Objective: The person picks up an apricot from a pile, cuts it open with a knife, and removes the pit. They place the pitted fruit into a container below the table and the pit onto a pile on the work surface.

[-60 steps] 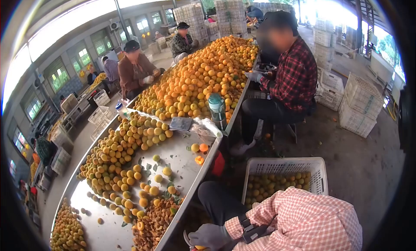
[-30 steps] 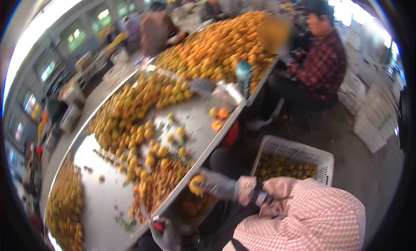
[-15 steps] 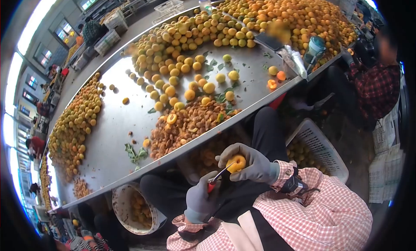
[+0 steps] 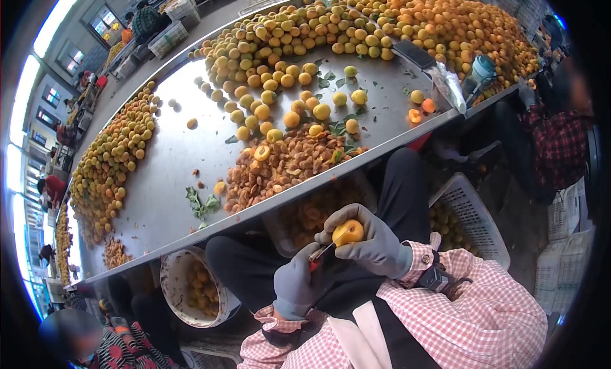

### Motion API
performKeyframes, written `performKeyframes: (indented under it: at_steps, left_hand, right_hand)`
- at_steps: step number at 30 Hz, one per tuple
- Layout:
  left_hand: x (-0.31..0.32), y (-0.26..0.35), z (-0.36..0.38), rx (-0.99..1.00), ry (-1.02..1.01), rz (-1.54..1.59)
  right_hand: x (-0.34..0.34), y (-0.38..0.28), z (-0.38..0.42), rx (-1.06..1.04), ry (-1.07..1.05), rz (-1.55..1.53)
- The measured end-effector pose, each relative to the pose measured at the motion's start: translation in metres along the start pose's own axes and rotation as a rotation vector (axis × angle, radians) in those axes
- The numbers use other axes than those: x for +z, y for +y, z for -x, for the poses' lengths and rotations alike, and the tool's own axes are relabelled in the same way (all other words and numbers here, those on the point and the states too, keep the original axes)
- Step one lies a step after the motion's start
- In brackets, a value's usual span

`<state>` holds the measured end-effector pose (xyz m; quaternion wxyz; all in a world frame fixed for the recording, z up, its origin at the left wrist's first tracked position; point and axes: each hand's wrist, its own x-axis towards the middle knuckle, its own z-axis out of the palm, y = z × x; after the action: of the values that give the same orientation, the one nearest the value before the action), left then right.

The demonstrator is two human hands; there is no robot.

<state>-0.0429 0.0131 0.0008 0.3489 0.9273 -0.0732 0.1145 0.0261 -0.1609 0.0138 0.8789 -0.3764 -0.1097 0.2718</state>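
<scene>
My left hand (image 4: 296, 283), in a grey glove, is closed round the red handle of a small knife (image 4: 313, 264). The knife's thin blade points up and right, meeting a yellow-orange apricot (image 4: 349, 233). That fruit sits in the gloved fingers of my right hand (image 4: 372, 245), which curl round it from above and below. Both hands are over my lap, just off the near edge of the metal table (image 4: 159, 184). Straight beyond them on the table lies a heap of brown apricot stones (image 4: 273, 168), with whole apricots (image 4: 291, 119) behind it.
Below the table edge stand a white bucket (image 4: 167, 292) of fruit pieces, a tub (image 4: 280, 232), and a white crate (image 4: 477, 210) of fruit. A phone (image 4: 414, 53) and a bottle (image 4: 480, 73) lie near the right-hand pile. Co-workers sit at right (image 4: 560, 140) and lower left (image 4: 127, 340).
The view has shifted, so the table sits a little further right. My left hand has come closer to the apricot, and the fruit has turned slightly in my right hand.
</scene>
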Motion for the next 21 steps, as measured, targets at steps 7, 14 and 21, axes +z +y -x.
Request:
performKeyframes:
  at_steps: [7,14,21]
  left_hand:
    - [0.002,0.000,0.001,-0.003,0.030,0.012]
    - [0.008,-0.003,-0.002,-0.041,-0.007,0.028]
    - [0.029,-0.012,-0.009,-0.143,-0.063,-0.020]
  right_hand:
    - [0.004,0.001,0.000,0.049,0.068,-0.063]
    - [0.007,0.008,0.000,-0.009,0.094,-0.107]
    - [0.015,0.012,-0.006,-0.054,0.296,0.084]
